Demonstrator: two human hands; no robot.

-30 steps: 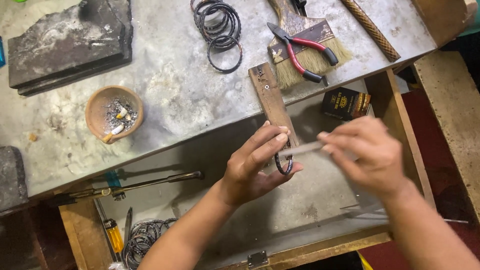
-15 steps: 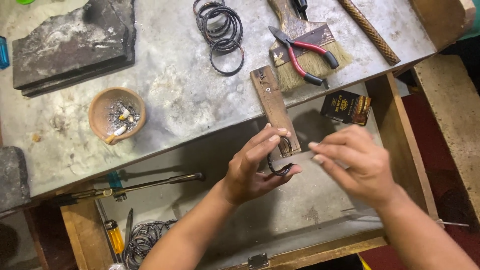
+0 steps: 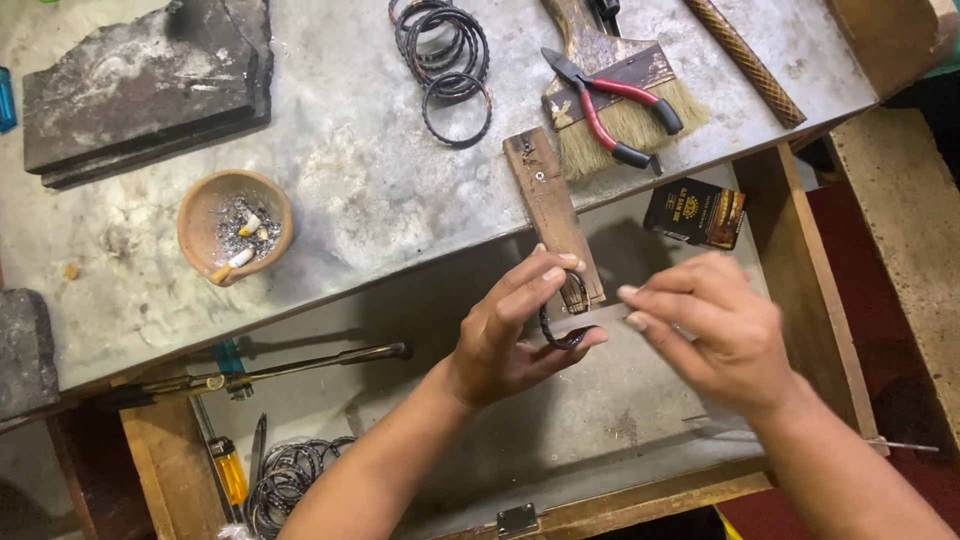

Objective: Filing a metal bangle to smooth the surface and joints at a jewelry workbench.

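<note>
Dark bangle [image 3: 562,325]: pinched in left hand [image 3: 510,335] grip, against wooden peg [image 3: 553,215]; right hand [image 3: 715,330] fingers curled, grip contents unclear.

Dark bangle [image 3: 560,335]; red-handled pliers [image 3: 612,105]; terracotta bowl [image 3: 235,226]; black-gold box [image 3: 695,213]; grey mottled benchtop [image 3: 350,190]; yellow-handled screwdriver [image 3: 228,470].

small flat rectangular box [image 3: 696,212], black with gold and red print, in open drawer, upper right

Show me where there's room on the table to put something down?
Bare metal table top lies between the clay bowl, the dark slab and the wooden peg. It is crowded at the top right: the bangles, brush and pliers.
</note>
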